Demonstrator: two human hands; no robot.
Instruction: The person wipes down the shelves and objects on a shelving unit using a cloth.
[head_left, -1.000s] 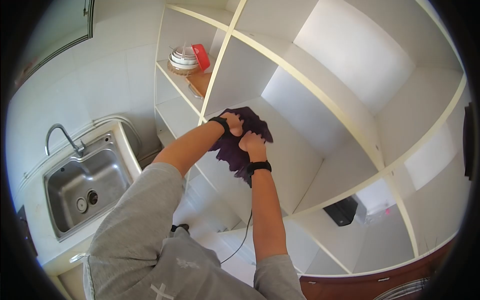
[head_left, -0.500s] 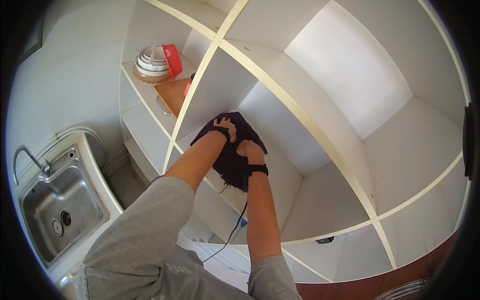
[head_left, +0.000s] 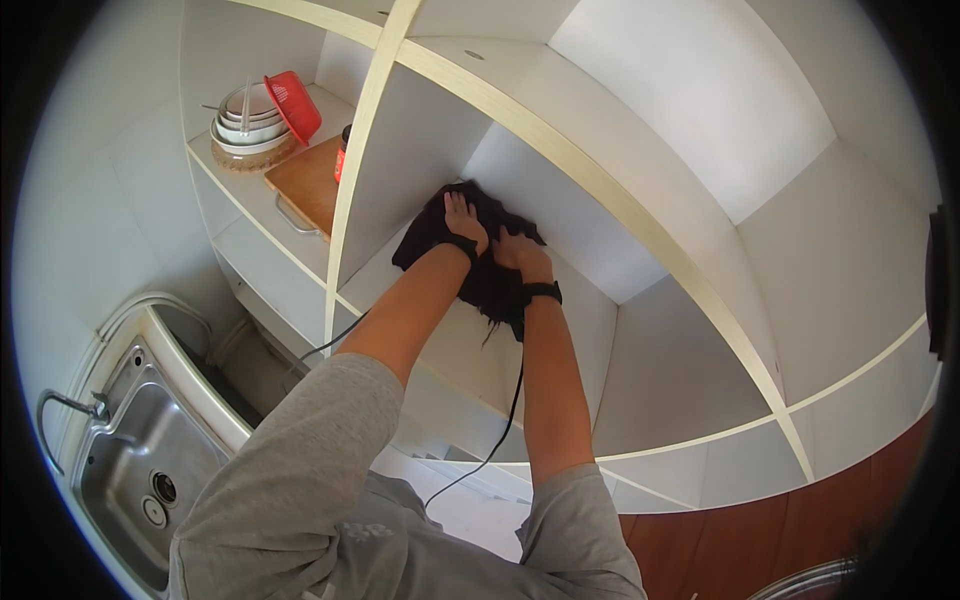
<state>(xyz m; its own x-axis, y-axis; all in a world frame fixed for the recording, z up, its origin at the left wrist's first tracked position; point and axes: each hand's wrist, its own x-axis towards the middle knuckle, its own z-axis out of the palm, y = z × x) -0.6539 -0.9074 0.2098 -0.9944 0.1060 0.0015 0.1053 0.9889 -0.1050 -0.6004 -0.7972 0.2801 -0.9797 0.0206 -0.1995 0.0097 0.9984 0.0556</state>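
A dark, ragged-edged cloth point(head_left: 425, 235) lies bunched on the floor of a white shelf compartment, up against its back corner. My left hand point(head_left: 466, 222) rests flat on the cloth's upper part with its fingers stretched out. Beside it on the right, my right hand point(head_left: 524, 256) presses on the cloth, fingers extended and partly apart. Both wrists wear black bands, and thin dark cables run down from them. Loose threads hang from the cloth's near edge. My hands and wrists cover the middle of the cloth.
White shelving with pale edges point(head_left: 620, 190) surrounds the compartment. In the left-hand compartment stand stacked bowls point(head_left: 245, 130), a red basket point(head_left: 293, 105), a wooden board point(head_left: 305, 185) and a red-and-black container point(head_left: 343, 155). A steel sink point(head_left: 140, 450) with a faucet point(head_left: 75, 405) is at lower left.
Both hands and the cloth have moved deeper into the compartment, toward its back corner. The right hand's fingers, curled before, are now straighter. The camera view has shifted.
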